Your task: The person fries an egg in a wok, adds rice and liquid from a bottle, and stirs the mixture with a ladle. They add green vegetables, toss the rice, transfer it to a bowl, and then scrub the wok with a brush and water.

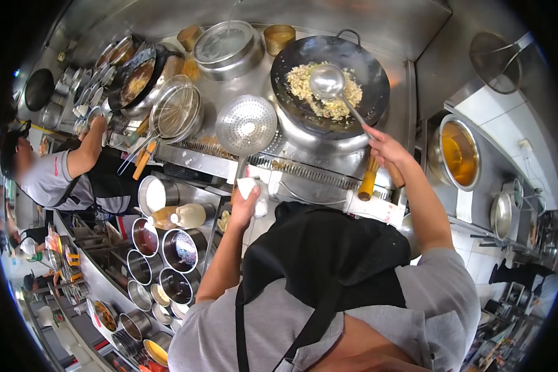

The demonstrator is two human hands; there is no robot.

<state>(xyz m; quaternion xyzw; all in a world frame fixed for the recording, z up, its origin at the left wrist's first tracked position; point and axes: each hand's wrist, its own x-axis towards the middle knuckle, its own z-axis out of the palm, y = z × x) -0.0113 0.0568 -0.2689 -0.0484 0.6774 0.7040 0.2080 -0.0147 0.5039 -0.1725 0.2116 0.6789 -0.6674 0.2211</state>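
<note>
1. Gripping, near-left of the wok (pixel 374 79): the left hand (pixel 247 201) has its fingers closed on a white cloth (pixel 261 202) and the handle of a perforated skimmer (pixel 247 121). A slack hold through the cloth could let the skimmer roll. Its disc appears just beside the wok's rim; strainers (pixel 175 111) bound any leftward swing.
2. Right hand (pixel 387 147), near-right of the wok: fingers clamped around the handle of a ladle (pixel 327 82). Heat is the likely hazard, the knuckles being near the rim. A yellow-brown handle (pixel 367 181) beside it limits room for lowering.
3. Basin of amber liquid (pixel 460 154), right of the wok and well apart: a wide elbow swing might jolt it.
4. Chopped food (pixel 299 82), within the wok, partly beneath the ladle's bowl: a hard push could throw pieces out. Bare wall gives margin, chiefly right and far.
5. Brass-coloured pot (pixel 279 38), beside the wok's far-left rim: a shoved wok might strike it. The back wall (pixel 390 18) closes the space beyond.
</note>
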